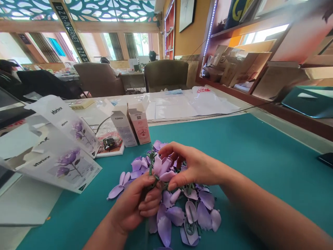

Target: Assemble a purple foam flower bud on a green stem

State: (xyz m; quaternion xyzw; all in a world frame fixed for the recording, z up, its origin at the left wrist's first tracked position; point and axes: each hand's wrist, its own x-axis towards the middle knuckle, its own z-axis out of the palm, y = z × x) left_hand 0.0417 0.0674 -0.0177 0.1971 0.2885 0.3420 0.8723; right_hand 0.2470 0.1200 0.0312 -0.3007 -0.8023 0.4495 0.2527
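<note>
My left hand (145, 199) is closed round the green stem of a light purple flower (161, 166), just below its bloom. Curled around the right side of that bloom, my right hand (186, 165) has its thumb by a lower petal and its fingers behind the flower; whether they pinch a petal is unclear. Beneath and around both hands lies a pile of loose purple petals (175, 216) with green stem parts among them. The pile rests on a teal mat (247, 163).
White boxes with flower pictures (69, 165) lie at the left. Two small upright cartons (140, 126) stand behind the pile, beside a white tray (111, 152) with a small black item. A white plastic bag (210, 100) lies farther back. A dark object (326, 159) sits at the right edge.
</note>
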